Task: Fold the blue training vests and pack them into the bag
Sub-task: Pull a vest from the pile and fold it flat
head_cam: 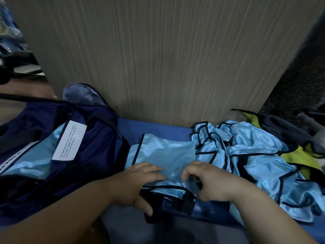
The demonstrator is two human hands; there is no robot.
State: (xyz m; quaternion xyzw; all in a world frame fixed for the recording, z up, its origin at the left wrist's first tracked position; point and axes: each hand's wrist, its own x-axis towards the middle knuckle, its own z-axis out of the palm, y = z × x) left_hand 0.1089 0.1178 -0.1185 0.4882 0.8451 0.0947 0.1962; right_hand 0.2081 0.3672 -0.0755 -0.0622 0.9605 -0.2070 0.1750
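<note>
Left hand [139, 184] fingers lie straight, pressing the folded blue vest [161, 154]. Right hand [211, 180] fingers curl onto its near edge; whether they pinch it is unclear. The vest lies between the open navy bag [91, 148] and the vest pile [255, 155].

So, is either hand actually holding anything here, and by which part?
The right hand pinches the folded blue vest at its near right edge, fingers curled into the fabric. The left hand only presses flat on it.

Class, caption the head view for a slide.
Left hand presses and right hand pinches a half-folded blue vest between bag and vest pile.
</note>
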